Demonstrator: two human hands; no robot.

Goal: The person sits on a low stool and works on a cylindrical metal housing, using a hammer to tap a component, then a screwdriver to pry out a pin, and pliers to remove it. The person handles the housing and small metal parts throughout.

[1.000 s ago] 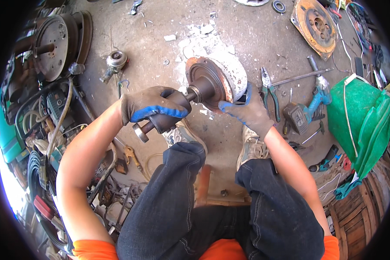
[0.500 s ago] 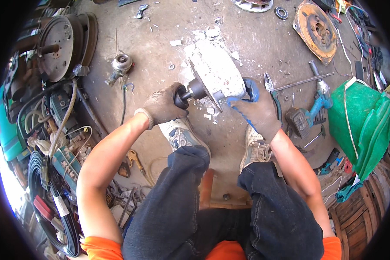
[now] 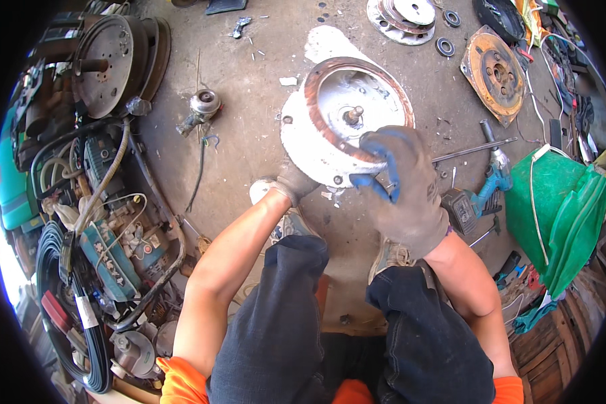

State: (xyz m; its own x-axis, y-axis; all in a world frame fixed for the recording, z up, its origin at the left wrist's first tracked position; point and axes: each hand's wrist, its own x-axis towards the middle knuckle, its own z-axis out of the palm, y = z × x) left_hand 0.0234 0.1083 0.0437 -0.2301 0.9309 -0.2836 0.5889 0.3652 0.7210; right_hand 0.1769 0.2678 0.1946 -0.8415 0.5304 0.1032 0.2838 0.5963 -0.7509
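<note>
A round, white-dusted flanged metal drum [image 3: 301, 145] is tilted so its open face points up toward me. It has a reddish-brown rim and a short threaded shaft stub [image 3: 353, 115] at its centre. My left hand [image 3: 295, 183], in a dark glove, reaches behind the lower left of the flange and holds the drum from there; its fingers are hidden. At the drum's lower right edge is my right hand [image 3: 404, 185], in a grey glove with blue fingers. Its thumb and fingers are bent but apart, overlapping the rim; whether they touch it I cannot tell.
White powder [image 3: 326, 42] covers the floor beyond the drum. To the right lie a cordless impact wrench [image 3: 481, 192], a long metal rod [image 3: 475, 149] and a green bag [image 3: 552, 202]. A rusty plate [image 3: 495, 74] and bearings [image 3: 445, 46] lie farther off. Machinery and hoses crowd the left.
The drum has turned from edge-on to show its open face. My left hand has gone from the shaft's visible end to behind the flange; my right hand has come round to the rim's front.
</note>
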